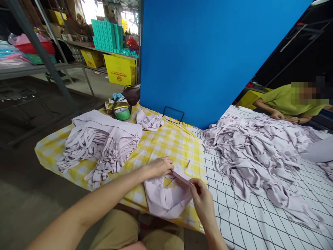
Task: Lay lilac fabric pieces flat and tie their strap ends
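- Head-cam view, looking down at a desk covered w/ a yellow-and-white checked cloth (pixel 166 142) on the near left and a white sheet w/ black grid lines (pixel 249 215) on the right.
- Left hand (pixel 159 167) closed in a pinch on one end of a pale lilac fabric piece (pixel 166 198); right hand (pixel 201 198) closed in a pinch on the other end, so a narrow edge of the piece runs taut between them.
- Rest of that lilac piece hangs slack below the pinched edge, lying on the checked cloth and drooping over the desk's near edge toward the person's tan trousers.
- Left of the held piece: neat stack of lilac pieces w/ straps hanging off (pixel 101 144), looks sorted and folded.
- Right of the held piece: big loose tangled heap of the same lilac fabric (pixel 260 156), well apart from the stack.
- Judging by both piles, a fair share is stacked, but the heap is larger, so most seems left.
- Behind the held piece: tall blue board (pixel 203 55) standing upright; a green tape roll (pixel 122 113) and dark bag sit left of the board.
- Far right, beyond the heap: another person in a lime-green shirt (pixel 288 100), hands on the fabric.
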`<action>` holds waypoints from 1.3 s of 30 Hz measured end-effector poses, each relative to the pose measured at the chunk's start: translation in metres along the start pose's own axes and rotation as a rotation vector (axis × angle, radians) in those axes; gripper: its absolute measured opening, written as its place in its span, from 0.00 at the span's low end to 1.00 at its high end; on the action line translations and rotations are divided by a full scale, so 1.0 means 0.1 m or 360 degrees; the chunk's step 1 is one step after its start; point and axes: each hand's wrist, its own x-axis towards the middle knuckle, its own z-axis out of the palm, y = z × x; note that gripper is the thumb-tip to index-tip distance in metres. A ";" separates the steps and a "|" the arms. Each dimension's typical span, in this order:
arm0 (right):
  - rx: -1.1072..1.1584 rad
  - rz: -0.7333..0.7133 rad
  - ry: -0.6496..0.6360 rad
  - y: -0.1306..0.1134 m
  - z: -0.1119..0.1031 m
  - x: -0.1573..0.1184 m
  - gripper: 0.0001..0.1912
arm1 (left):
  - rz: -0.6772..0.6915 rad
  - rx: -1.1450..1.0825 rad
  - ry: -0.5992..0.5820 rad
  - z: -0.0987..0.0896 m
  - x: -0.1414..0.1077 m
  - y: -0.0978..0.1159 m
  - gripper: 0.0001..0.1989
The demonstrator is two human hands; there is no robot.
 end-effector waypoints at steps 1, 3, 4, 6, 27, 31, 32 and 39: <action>0.0013 0.0022 0.0074 -0.02 -0.03 0.02 0.09 | -0.0069 -0.0097 0.0049 0.00 0.02 0.04 0.08; -0.0094 -0.0029 0.0314 -0.06 -0.04 0.03 0.09 | -0.0167 -0.0221 0.0109 0.00 0.06 0.11 0.09; -0.0178 -0.0126 0.0435 -0.08 0.00 0.01 0.09 | -0.0227 -0.0304 0.0137 0.00 0.08 0.14 0.08; -0.0301 -0.0391 0.0459 -0.15 0.14 -0.04 0.09 | -0.0371 -0.0506 0.0188 0.01 0.13 0.18 0.07; -0.1156 0.0399 -0.0418 -0.36 0.47 0.35 0.19 | -0.0918 -0.2019 0.0109 -0.15 -0.14 0.45 0.04; -0.1088 0.0385 -0.0479 -0.36 0.52 0.36 0.14 | -0.0869 -0.2011 0.0198 -0.11 -0.18 0.39 0.05; -0.1060 0.0376 -0.0471 -0.35 0.53 0.36 0.14 | -0.0873 -0.2023 0.0247 -0.13 -0.18 0.38 0.05; -0.0653 0.0130 -0.0470 -0.41 0.46 0.32 0.09 | -0.0899 -0.2176 0.0538 -0.24 -0.18 0.33 0.08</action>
